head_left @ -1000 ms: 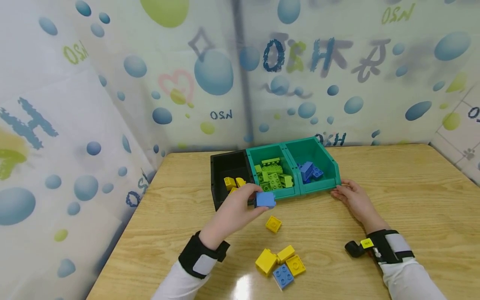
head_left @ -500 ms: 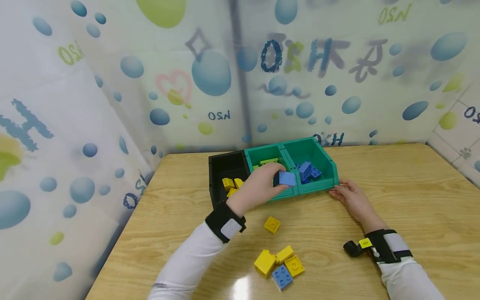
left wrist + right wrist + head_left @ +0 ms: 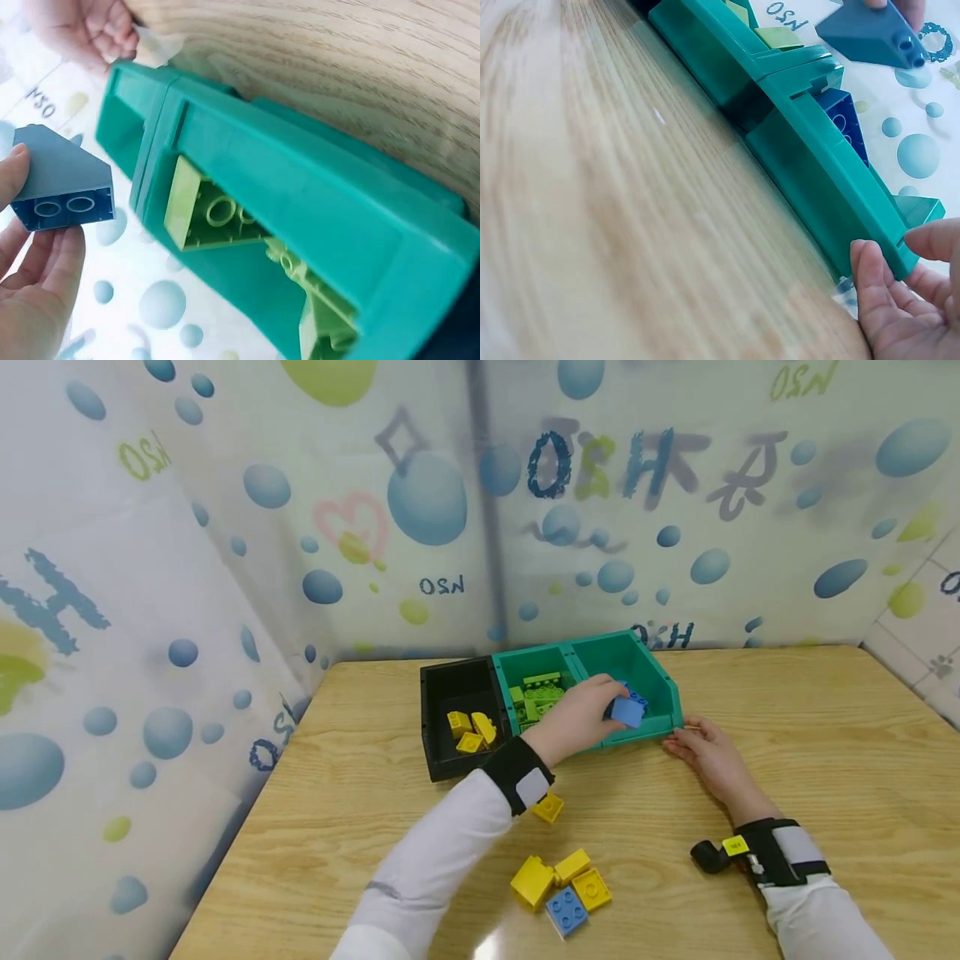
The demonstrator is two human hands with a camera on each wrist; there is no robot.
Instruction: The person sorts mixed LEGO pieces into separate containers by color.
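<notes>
In the head view my left hand (image 3: 573, 722) pinches a blue toy building brick (image 3: 627, 712) over the front of the right-hand green bin (image 3: 662, 725). The left wrist view shows this brick (image 3: 64, 176) with a sloped side and a hollow underside, held between thumb and fingers. Behind it, other blue bricks (image 3: 638, 700) lie in that bin, partly hidden. My right hand (image 3: 708, 760) holds the bin's front right corner; in the right wrist view its thumb and fingers (image 3: 870, 270) are on either side of the corner.
Left of that bin stands another green bin (image 3: 528, 657) with light green bricks (image 3: 543, 693), then a black bin (image 3: 457, 678) with yellow bricks (image 3: 470, 742). On the wooden table (image 3: 337, 827) lie several yellow bricks (image 3: 532, 883) and one blue brick (image 3: 567, 912). A patterned curtain (image 3: 420, 610) hangs behind.
My left hand has carried the blue brick rightward, from in front of the middle bin across to the right-hand green bin. The right hand has stayed at the corner.
</notes>
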